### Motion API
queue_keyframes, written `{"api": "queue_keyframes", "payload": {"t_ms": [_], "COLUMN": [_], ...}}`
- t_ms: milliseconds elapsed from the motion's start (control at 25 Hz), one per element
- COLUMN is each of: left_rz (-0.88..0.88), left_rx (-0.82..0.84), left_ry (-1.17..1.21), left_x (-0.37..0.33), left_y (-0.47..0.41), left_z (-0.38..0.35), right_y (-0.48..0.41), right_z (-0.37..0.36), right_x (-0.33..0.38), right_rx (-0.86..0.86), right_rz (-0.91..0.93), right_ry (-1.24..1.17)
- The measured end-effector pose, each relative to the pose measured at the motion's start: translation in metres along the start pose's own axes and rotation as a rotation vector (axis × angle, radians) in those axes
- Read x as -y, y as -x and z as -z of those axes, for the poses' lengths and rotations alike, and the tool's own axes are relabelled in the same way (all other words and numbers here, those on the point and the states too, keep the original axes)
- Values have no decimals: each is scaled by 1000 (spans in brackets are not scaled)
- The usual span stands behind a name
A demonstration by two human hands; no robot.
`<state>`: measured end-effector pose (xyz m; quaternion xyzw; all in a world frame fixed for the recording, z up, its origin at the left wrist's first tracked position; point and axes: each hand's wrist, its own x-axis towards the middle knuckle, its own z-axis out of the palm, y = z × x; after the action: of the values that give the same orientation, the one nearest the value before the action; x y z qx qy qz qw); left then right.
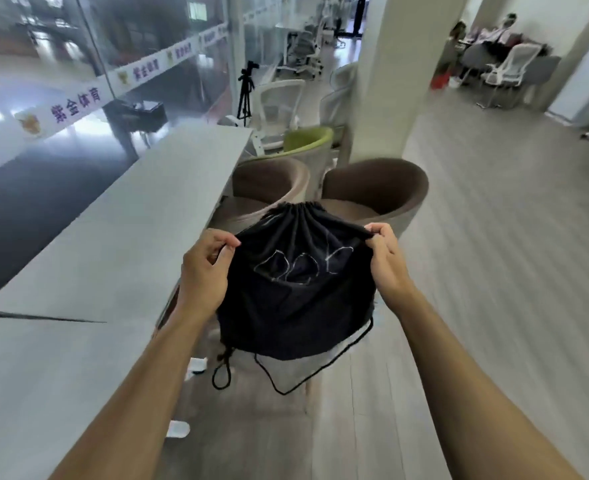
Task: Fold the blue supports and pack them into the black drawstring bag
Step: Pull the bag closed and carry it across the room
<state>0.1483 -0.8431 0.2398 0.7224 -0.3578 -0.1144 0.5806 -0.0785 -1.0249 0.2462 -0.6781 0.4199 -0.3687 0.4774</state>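
Holding: both hands kept the black drawstring bag (295, 292) up in the air in front of the person, clear of the white table (120, 244) on the left side.
Left hand: the left hand (205, 268) had its thumb and fingers pinched shut on the bag's upper left edge.
Right hand: the right hand (386, 258) had its fingertips closed on the upper right edge, the cloth drawn taut between the two grips.
Bag mouth: the top was gathered into tight pleats at the far middle, so the mouth looked cinched, or nearly so.
Cords: the drawstring loops (275, 372) hung slack below the bag, touching nothing.
Bag body: it bulged rounded and full, with a faint pale outline printed on its near face.
Blue supports: none could be seen anywhere; whether they were inside the bag could not be told from outside.
Surroundings: two brown tub chairs (376, 188) stood beyond the bag, well apart from it; much of the room was blurred.
Step in hand: judging by the bulge and the gathered top, this was probably the closing or checking stage of packing, though it could equally be the opening of the bag.
Next move: it would call for either spreading the two pinches apart to widen the mouth, or shifting the grips to the cords and pulling them to seal it.
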Motion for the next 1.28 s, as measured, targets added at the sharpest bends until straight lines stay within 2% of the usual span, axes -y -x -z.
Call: {"api": "queue_keyframes", "payload": {"t_ms": [240, 520, 720, 1000, 1200, 1280], "left_rz": [-88, -91, -85, -92, -84, -103], "left_rx": [146, 335, 450, 565, 640, 626], "left_ry": [-44, 15, 95, 157, 143, 139], "left_x": [-68, -120, -141, -186, -223, -233], "left_y": [7, -31, -112, -255, -358, -403], "left_z": [-213, -437, -607, -840, -1005, -1079], "right_y": [-27, -116, -241, -438, -600, -672], "right_z": [223, 390, 488, 620, 717, 757], "right_x": [-62, -145, -194, -228, -272, -297], "right_rx": [-156, -370, -504, -674, -704, -653], "right_rz": [-54, -73, -98, -154, -127, -107], "right_ry": [-24, -121, -177, -205, -258, -292]}}
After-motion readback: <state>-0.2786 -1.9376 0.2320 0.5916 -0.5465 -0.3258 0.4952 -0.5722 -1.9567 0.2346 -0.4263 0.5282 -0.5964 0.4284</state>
